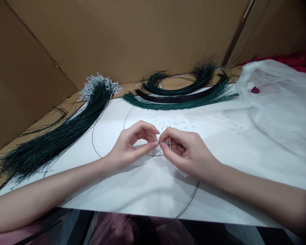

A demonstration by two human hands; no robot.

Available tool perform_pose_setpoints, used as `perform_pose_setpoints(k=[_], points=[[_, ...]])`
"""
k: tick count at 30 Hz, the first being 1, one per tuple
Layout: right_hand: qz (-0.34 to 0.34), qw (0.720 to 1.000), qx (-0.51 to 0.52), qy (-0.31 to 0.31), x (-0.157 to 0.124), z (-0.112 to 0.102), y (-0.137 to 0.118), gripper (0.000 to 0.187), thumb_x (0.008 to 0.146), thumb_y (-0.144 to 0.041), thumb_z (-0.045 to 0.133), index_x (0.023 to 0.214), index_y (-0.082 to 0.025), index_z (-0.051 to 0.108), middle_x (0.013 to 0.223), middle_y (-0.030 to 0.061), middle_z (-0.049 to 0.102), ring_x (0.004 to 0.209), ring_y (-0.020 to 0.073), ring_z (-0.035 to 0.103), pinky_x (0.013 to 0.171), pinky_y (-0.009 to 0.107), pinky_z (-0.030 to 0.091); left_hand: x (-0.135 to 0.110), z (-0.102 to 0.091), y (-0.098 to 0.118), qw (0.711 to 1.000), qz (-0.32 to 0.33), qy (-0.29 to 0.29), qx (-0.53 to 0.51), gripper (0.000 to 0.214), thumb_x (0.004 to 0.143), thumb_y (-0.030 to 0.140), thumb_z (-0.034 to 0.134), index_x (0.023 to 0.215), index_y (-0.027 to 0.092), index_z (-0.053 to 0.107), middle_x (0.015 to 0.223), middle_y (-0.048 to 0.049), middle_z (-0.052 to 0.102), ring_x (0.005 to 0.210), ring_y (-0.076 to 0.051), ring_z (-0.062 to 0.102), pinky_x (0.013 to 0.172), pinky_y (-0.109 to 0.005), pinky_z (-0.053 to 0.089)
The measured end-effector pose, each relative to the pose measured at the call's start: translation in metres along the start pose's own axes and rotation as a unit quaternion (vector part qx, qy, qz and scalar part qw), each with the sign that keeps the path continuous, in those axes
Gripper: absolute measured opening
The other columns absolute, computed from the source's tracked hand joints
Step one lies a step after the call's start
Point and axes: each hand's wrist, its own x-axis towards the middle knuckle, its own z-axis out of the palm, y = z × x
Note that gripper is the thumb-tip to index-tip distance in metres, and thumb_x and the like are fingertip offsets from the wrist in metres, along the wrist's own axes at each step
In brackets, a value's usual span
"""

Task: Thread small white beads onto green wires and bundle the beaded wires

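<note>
My left hand and my right hand meet over the middle of the white sheet, fingertips almost touching. Between them is a thin dark wire, which loops out on both sides and down past the sheet's front edge. Small pale beads sit on the wire at my right fingers, partly hidden by them. My left thumb and forefinger pinch at the wire's beaded end, where a tiny pale bit shows. Just beyond my hands, many loose white beads lie scattered.
A long bundle of dark green wires with white beaded tips lies at left. Curved bundles of green and black wires lie at the back. A translucent plastic bag covers the right side. Cardboard walls stand behind the white sheet.
</note>
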Motion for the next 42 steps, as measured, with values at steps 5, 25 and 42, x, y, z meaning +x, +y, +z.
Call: perform_pose_setpoints(k=[5, 25, 42], points=[[0.004, 1.000, 0.000, 0.011, 0.001, -0.001, 0.000, 0.008, 0.082, -0.011, 0.055, 0.077, -0.017, 0.056, 0.059, -0.0058, 0.048, 0.048, 0.0056, 0.037, 0.048, 0.021, 0.030, 0.000, 0.000, 0.002, 1.000, -0.011, 0.010, -0.014, 0.021, 0.088, 0.017, 0.068, 0.108, 0.018, 0.062, 0.094, -0.0047, 0.065, 0.088, -0.014, 0.066, 0.080, -0.024, 0.055], [0.022, 1.000, 0.004, 0.001, 0.002, -0.001, 0.002, 0.007, 0.079, -0.014, 0.056, 0.082, -0.016, 0.062, 0.058, -0.0052, 0.050, 0.047, 0.0059, 0.036, 0.048, 0.021, 0.030, -0.001, -0.002, 0.000, 1.000, 0.008, -0.006, 0.021, 0.020, 0.088, 0.014, 0.066, 0.107, 0.019, 0.061, 0.094, -0.0043, 0.061, 0.085, -0.013, 0.060, 0.080, -0.025, 0.052], [-0.010, 0.999, 0.012, -0.040, -0.001, 0.004, 0.003, 0.007, 0.083, -0.013, 0.056, 0.077, -0.016, 0.058, 0.058, -0.0072, 0.043, 0.049, 0.0047, 0.033, 0.051, 0.019, 0.031, 0.047, -0.021, -0.010, 0.997, -0.040, -0.025, 0.062, 0.013, 0.089, 0.027, 0.065, 0.096, 0.016, 0.065, 0.089, -0.0036, 0.066, 0.080, -0.014, 0.062, 0.074, -0.025, 0.051]])
